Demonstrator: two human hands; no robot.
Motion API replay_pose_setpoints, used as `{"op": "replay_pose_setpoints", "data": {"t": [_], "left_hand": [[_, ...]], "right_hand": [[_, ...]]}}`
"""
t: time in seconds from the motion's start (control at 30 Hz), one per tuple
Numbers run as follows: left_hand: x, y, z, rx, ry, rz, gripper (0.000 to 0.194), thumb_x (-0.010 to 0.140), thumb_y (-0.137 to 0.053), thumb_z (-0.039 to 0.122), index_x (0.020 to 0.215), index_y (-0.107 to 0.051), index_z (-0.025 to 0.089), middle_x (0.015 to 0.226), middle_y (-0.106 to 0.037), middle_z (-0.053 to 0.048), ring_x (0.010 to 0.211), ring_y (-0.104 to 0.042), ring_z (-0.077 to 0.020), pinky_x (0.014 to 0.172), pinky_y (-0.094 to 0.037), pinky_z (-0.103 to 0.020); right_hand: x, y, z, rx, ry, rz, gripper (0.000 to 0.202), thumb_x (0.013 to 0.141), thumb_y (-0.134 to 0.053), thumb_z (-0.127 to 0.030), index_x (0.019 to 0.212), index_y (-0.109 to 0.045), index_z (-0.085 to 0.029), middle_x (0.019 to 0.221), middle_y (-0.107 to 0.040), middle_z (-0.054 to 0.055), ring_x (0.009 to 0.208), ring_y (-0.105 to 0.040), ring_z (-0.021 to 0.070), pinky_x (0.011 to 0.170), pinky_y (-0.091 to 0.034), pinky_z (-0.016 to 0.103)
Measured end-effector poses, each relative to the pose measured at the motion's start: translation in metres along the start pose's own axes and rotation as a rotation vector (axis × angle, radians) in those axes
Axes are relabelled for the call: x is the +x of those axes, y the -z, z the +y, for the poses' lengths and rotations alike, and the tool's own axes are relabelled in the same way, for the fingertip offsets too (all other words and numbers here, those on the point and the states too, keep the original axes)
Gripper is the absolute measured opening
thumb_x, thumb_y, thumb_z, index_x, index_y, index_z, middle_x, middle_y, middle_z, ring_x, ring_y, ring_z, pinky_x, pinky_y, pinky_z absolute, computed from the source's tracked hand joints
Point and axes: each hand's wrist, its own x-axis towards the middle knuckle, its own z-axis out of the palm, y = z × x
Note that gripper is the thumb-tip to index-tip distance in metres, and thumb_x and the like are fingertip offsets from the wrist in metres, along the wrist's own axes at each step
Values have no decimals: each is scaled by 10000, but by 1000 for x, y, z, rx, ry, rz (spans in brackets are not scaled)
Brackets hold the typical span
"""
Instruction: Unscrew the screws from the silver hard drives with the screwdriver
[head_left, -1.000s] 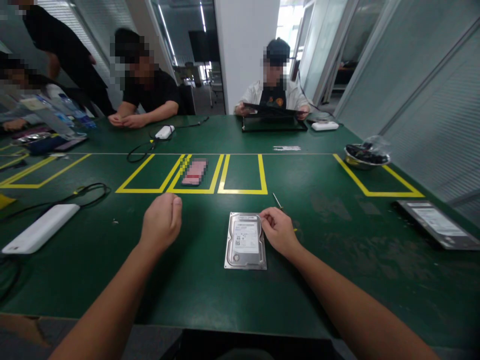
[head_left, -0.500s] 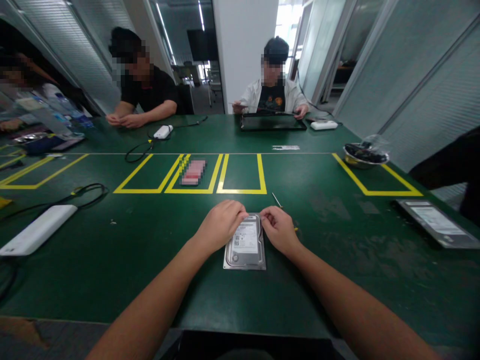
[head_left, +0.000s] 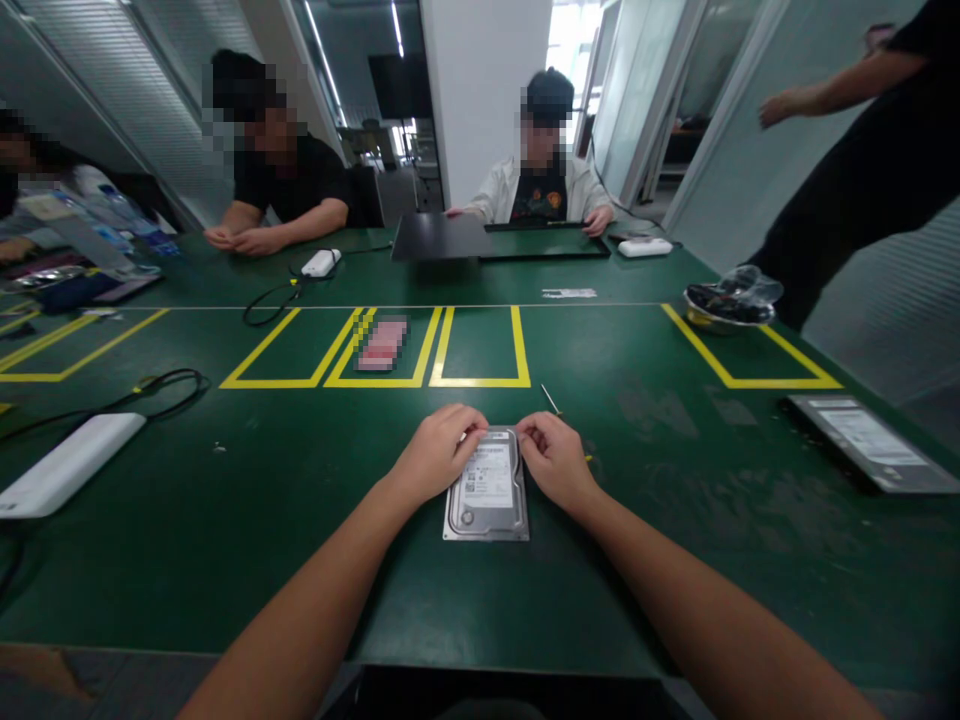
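A silver hard drive point(head_left: 491, 490) with a white label lies flat on the green table in front of me. My left hand point(head_left: 442, 450) is closed at its far left corner, thumb and fingertips pinched together on the edge. At the far right corner, the fingers of my right hand point(head_left: 556, 455) are bent and pinched against the edge. Just beyond my right hand shows the thin metal shaft of what looks like a screwdriver point(head_left: 550, 398); the hand hides the rest of it.
A second drive-like metal unit point(head_left: 870, 440) lies at the right, with a bowl of dark parts point(head_left: 727, 305) behind it. Yellow tape frames point(head_left: 480, 382) mark the table. A white power strip point(head_left: 71, 465) and cable are at left. Opposite, a co-worker holds a dark panel point(head_left: 441, 238) over the table.
My hands stay at the drive's far corners with barely any movement. Across the table, the co-worker's dark panel has come up and leftward off a black frame. A person at the right has stepped further into view.
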Motion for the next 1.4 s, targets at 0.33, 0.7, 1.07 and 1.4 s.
{"op": "replay_pose_setpoints", "data": {"t": [0.33,0.7,1.07,1.4], "left_hand": [[8,3,2,-18,3,-41,67,895,-550,157,885,-610,185,872,-657,-29,838,-609,-183,748,-449,-317],[12,2,7,-11,-4,-71,68,881,-536,159,872,-602,168,836,-616,-24,801,-575,-167,719,-430,-285],[19,-3,7,-18,-75,-106,81,870,-538,146,879,-618,162,846,-638,-23,794,-578,-157,731,-431,-275],[34,-12,4,10,-149,-142,88,821,-578,124,872,-636,167,814,-647,-9,766,-585,-148,721,-428,-257]], "right_hand": [[-2,2,-2,-99,10,30,126,833,-506,-112,794,-595,-192,742,-570,15,679,-518,150,624,-382,266],[-23,10,-25,-323,249,-193,83,809,-484,-142,823,-554,-185,785,-556,22,705,-516,156,649,-352,278],[-34,14,-37,-452,481,-426,57,813,-487,-190,817,-544,-196,779,-613,8,619,-498,147,563,-271,307],[-32,16,-36,-507,479,-434,77,840,-472,-194,847,-549,-195,820,-632,16,651,-525,155,580,-286,309]]}}
